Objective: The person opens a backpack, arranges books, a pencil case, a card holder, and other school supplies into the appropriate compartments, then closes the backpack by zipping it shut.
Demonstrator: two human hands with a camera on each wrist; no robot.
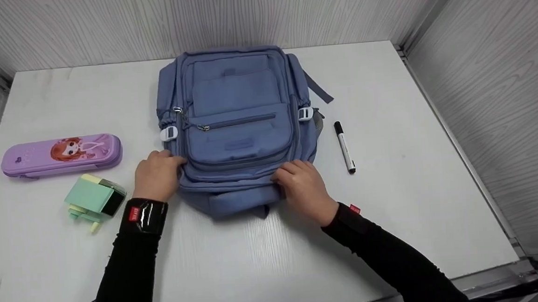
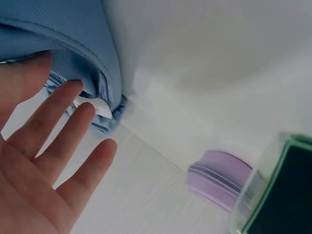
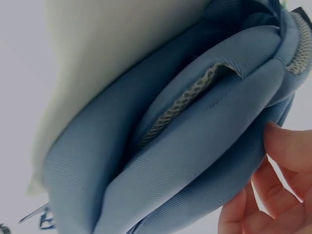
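Observation:
A blue backpack (image 1: 235, 94) lies flat on the white table, its zipped front up. My left hand (image 1: 157, 175) is at its lower left side; the left wrist view shows that hand (image 2: 53, 151) with its fingers spread and fairly straight, the thumb against the fabric. My right hand (image 1: 303, 188) pinches the lower right edge of the bag. Close up, the right hand (image 3: 278, 190) has thumb and fingers on either side of that blue edge, below a padded strap (image 3: 195, 146). A white side buckle (image 2: 95, 106) shows behind the left fingers.
Left of the bag lies a purple pencil case (image 1: 36, 156) with a cartoon figure. Nearer stands a small green and yellow box-like object (image 1: 89, 197) with a black face. A black-capped marker (image 1: 344, 148) lies to the right. Grey panels enclose the table's back and sides.

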